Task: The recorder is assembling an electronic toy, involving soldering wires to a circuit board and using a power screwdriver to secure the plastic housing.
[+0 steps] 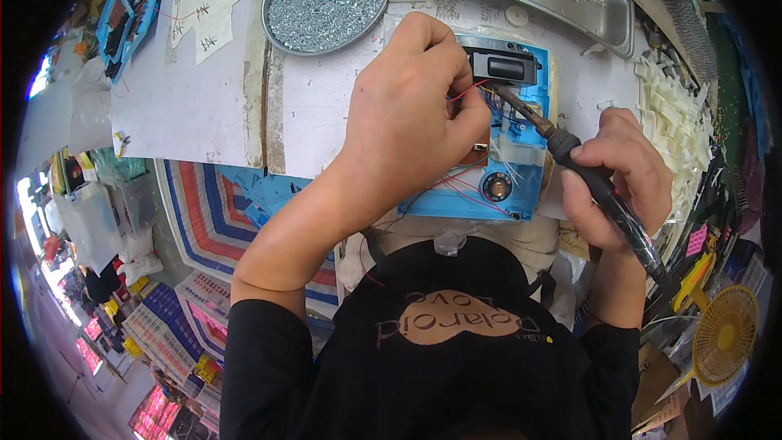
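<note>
The left hand pinched a red wire, best held steady for the soldering iron the right hand clasped.

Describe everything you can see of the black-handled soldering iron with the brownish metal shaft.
The black-handled soldering iron slants from lower right to upper left, gripped in the right hand. Its long, dark handle looks like plastic, glossy along the lower stretch, with a wider black collar up front. The narrow, brownish, discoloured metal shaft reaches over the open blue plastic casing, its tip just below the black rectangular module. Whether the tip touches anything is unclear.
</note>
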A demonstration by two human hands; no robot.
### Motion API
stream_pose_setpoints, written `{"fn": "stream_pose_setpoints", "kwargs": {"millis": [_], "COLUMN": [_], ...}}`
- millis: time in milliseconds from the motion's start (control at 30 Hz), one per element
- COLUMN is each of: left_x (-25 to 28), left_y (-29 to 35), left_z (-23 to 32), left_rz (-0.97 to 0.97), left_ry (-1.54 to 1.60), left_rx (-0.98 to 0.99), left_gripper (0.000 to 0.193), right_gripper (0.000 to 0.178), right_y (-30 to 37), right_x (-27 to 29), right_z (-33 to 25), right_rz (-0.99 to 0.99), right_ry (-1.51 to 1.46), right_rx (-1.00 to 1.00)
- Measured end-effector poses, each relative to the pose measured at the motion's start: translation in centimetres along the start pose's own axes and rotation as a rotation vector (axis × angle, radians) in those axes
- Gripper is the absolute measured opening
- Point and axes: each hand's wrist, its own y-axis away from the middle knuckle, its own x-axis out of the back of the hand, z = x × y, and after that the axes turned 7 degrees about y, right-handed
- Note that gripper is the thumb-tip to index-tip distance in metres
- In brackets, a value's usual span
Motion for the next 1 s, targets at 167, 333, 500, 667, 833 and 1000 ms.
{"fn": "stream_pose_setpoints", "kwargs": {"millis": [167, 333, 500, 667, 833, 1000], "left_x": [-0.1, -0.3, -0.2, -0.2, -0.3, -0.3], "left_y": [0.0, 0.0, 0.2, 0.1, 0.1, 0.2], "left_z": [0.1, 0.2, 0.1, 0.1, 0.1, 0.1], "left_rz": [0.009, 0.017, 0.016, 0.024, 0.021, 0.027], "left_ry": [-0.015, -0.019, -0.011, -0.019, -0.013, 0.004], "left_rx": [-0.010, 0.003, 0.009, -0.004, 0.002, 0.008], "left_gripper": [0.012, 0.012, 0.013, 0.013, 0.013, 0.011], "right_gripper": [0.030, 0.031, 0.032, 0.031, 0.027, 0.025], "right_y": [0.0, 0.2, 0.3, 1.0, 1.3, 1.7], "right_x": [0.2, 0.3, 0.6, 1.2, 1.7, 1.7], "right_z": [0.0, 0.0, -0.4, -0.6, -0.9, -0.7], "right_rz": [-0.013, -0.011, -0.011, 0.025, 0.035, 0.062], "right_ry": [-0.008, -0.011, -0.015, -0.011, -0.026, -0.036], "right_rx": [-0.016, -0.015, 0.005, -0.016, -0.044, -0.051]}}
